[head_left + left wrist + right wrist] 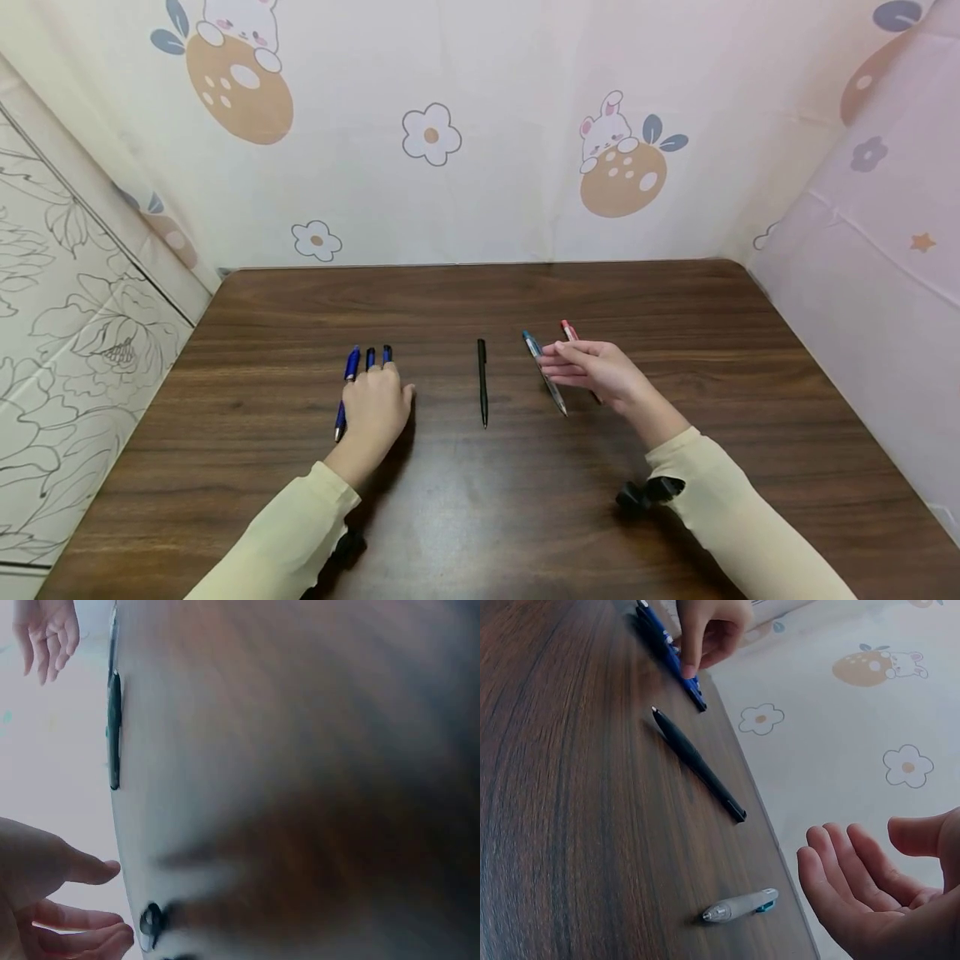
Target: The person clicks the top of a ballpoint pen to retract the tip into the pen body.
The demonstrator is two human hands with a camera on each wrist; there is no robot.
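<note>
My left hand (373, 404) is low over a group of blue pens on the left of the table, its thumb spread away from the fingers. A blue pen (352, 365) shows beside the hand, and the dark tops of two more pens (371, 358) poke out past the fingertips; their lower parts are hidden. My right hand (600, 371), palm turned inward and holding nothing, hovers over a clear pen with a teal top (557, 398) and a red-topped pen (570, 330), partly covering both. Between the hands lies a black pen (697, 765).
All the pens lie on a dark wood-grain table (465, 517). A patterned curtain (495, 200) hangs behind the far edge, and a floral panel (82, 333) stands at the left. Small black devices (637, 498) sit at the wrists.
</note>
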